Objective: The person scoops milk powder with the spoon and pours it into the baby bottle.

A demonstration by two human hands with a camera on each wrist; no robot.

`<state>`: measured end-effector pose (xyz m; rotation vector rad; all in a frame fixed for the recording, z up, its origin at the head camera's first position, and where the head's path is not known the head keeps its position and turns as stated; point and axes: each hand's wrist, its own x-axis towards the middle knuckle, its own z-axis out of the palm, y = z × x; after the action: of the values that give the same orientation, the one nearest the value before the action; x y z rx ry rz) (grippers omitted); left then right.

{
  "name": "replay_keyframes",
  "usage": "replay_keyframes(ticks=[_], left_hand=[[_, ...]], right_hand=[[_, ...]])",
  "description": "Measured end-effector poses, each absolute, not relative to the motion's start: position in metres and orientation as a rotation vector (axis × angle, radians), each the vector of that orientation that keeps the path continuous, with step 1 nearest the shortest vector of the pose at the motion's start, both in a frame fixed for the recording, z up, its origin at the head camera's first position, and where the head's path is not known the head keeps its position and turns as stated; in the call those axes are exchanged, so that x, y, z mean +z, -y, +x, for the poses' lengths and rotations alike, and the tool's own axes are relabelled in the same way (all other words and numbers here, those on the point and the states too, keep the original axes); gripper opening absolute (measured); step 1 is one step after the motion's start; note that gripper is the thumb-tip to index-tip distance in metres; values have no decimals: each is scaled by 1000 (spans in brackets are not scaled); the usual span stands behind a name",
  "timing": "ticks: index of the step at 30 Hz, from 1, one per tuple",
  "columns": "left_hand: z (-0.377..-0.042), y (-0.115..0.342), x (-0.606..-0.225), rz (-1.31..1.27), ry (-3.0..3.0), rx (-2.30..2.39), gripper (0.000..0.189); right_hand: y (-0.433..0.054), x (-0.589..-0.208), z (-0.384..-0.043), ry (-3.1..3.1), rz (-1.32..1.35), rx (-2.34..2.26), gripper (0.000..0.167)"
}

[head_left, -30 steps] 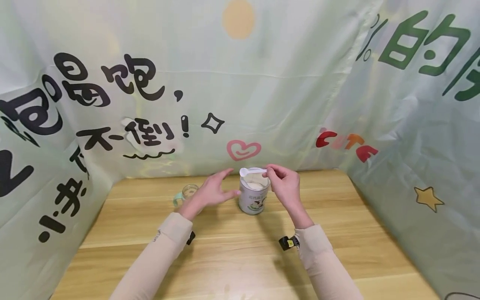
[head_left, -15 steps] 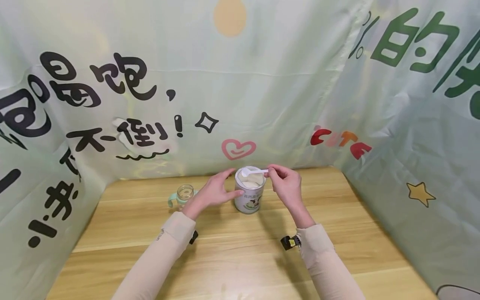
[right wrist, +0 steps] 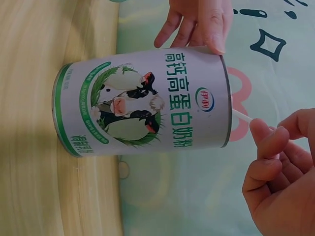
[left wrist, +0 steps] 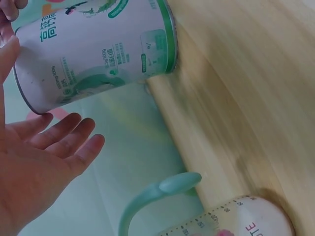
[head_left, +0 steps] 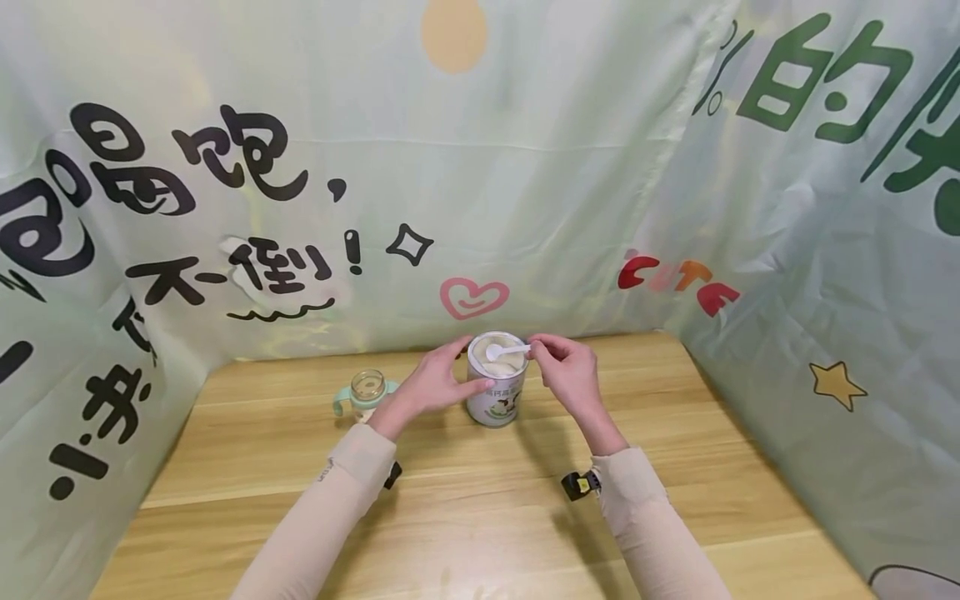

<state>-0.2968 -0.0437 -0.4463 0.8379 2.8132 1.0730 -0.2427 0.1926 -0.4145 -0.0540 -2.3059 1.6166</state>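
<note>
A white milk powder can (head_left: 480, 408) with a cow on its label (right wrist: 129, 102) stands upright, open at the top. Pale powder (head_left: 486, 364) shows inside it. My right hand (head_left: 567, 372) pinches the handle of a white scoop (head_left: 498, 352), whose bowl is within the can's mouth, over or in the powder; I cannot tell which. On the can's left, my left hand (head_left: 437, 380) has its thumb against the upper side near the rim. Its other fingers (left wrist: 74, 140) reach out nearly straight beside the can in the left wrist view.
Left of the can stands a baby bottle (head_left: 367, 388) with green handles (left wrist: 147, 196) and no lid, partly behind my left wrist. The wooden table (head_left: 480, 517) meets a printed cloth backdrop (head_left: 525, 225) behind and at both sides.
The scoop has gone from above the can's rim down into its mouth. My left hand has come closer to the can. The camera view has shifted slightly.
</note>
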Motion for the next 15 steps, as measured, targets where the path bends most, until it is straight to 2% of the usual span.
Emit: replay_keyframes(ticks=[15], left_hand=[[-297, 42, -448, 839, -2774, 1121, 94]], right_hand=[[-190, -420, -246, 2449, 26, 1499, 26]])
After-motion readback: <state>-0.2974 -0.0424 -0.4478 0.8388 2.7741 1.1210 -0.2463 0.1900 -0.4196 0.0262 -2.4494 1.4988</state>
